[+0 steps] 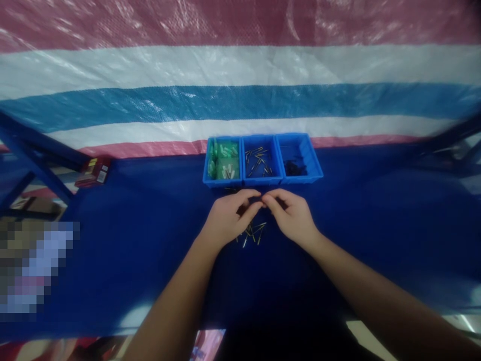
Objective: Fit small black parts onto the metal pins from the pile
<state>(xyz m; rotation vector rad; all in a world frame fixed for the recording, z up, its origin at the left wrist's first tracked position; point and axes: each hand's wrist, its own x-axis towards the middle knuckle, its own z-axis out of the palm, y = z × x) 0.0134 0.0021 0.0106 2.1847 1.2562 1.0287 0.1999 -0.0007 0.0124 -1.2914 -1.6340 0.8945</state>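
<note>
The left hand (227,215), the right hand (295,218) and both slim forearms (184,291) are bare; the clothing (285,343) looks black, its details unclear.

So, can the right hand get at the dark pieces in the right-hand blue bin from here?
Probably yes: the right hand is just in front of the open-topped bin, and nothing visible blocks its way to the dark pieces.

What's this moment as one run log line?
left hand, right hand: fingertips close together | grip: unclear | thin metal pieces: on blue table | three blue bins: beyond hands
</note>
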